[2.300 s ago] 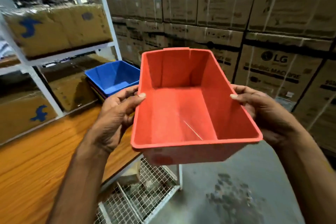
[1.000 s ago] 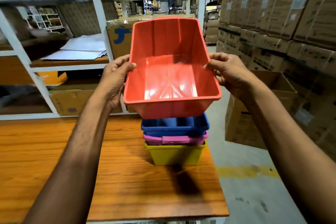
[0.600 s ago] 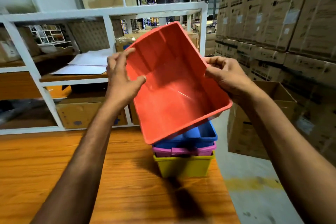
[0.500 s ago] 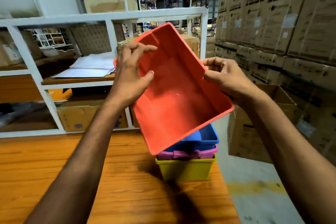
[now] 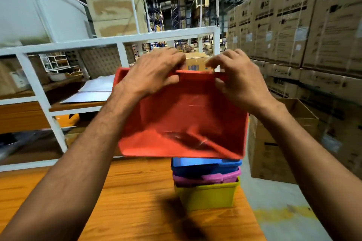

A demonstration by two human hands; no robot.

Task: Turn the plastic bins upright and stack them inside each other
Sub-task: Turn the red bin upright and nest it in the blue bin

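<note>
I hold a red plastic bin (image 5: 188, 123) in the air with its long side toward me and its open top facing me. My left hand (image 5: 154, 73) and my right hand (image 5: 237, 80) both grip its far top rim. Just beneath it, a stack of nested upright bins stands on the wooden table (image 5: 127, 201): a blue bin (image 5: 205, 166) on top, a pink bin (image 5: 207, 179) under it and a yellow-green bin (image 5: 209, 195) at the bottom. The red bin hides the inside of the blue bin.
A white metal shelf rack (image 5: 121, 39) with papers and cardboard boxes stands behind the table. An open cardboard box (image 5: 274, 143) sits on the floor to the right. Tall stacks of LG cartons (image 5: 303, 25) line the right side.
The red bin has been turned about a quarter turn, long side now toward me. Both hands shifted from its sides to its far rim. The camera view tilted up.
</note>
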